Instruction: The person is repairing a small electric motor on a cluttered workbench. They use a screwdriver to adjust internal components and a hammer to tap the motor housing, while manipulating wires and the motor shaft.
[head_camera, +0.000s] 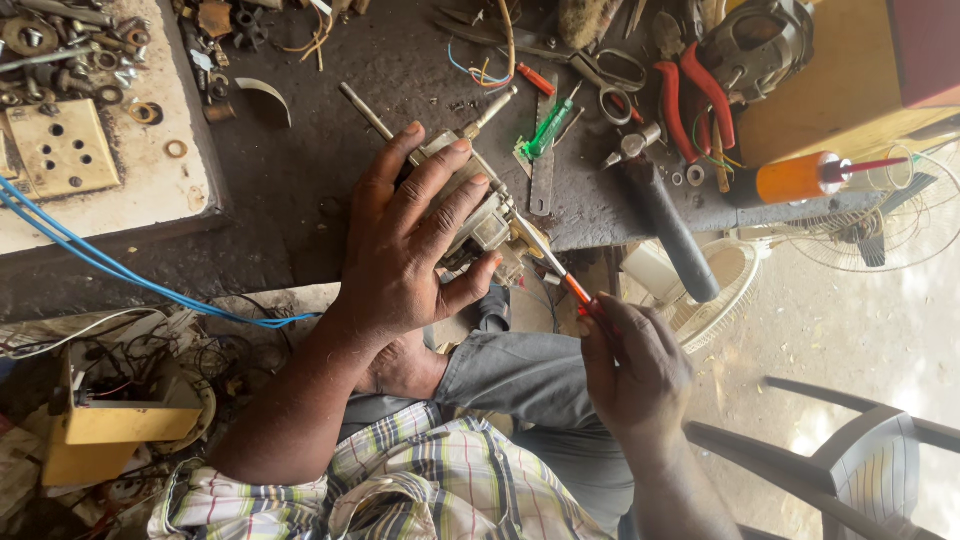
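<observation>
1. The left hand (400, 250) lies palm-down on a small electric motor (485, 222) at the edge of the dark workbench (300, 170). Its fingers (440, 175) are spread and pressed flat over the motor housing; the thumb hooks around the near side of the body.
2. The motor shows only past the fingertips and between the thumb and forefinger — a metal shaft (365, 110) projects beyond the forefinger tip, up and to the left.
3. The right hand (630, 365) holds a red-handled screwdriver (545, 262). Its fingers are curled shut around the handle, pinching it near the top; the blade runs up and left to the motor, meeting it just beside the left ring and little fingers.
4. Beyond the left fingertips lie a green-handled screwdriver (548, 125), a pair of scissors (605, 70) and red-handled pliers (690, 100).
5. To the right of the right hand's fingers, a black cylindrical handle (670, 230) overhangs the bench edge, and an orange-handled tool (800, 177) lies further off.
6. Well to the left of the left hand — a cream socket plate (62, 148) and a blue cable (130, 270).
</observation>
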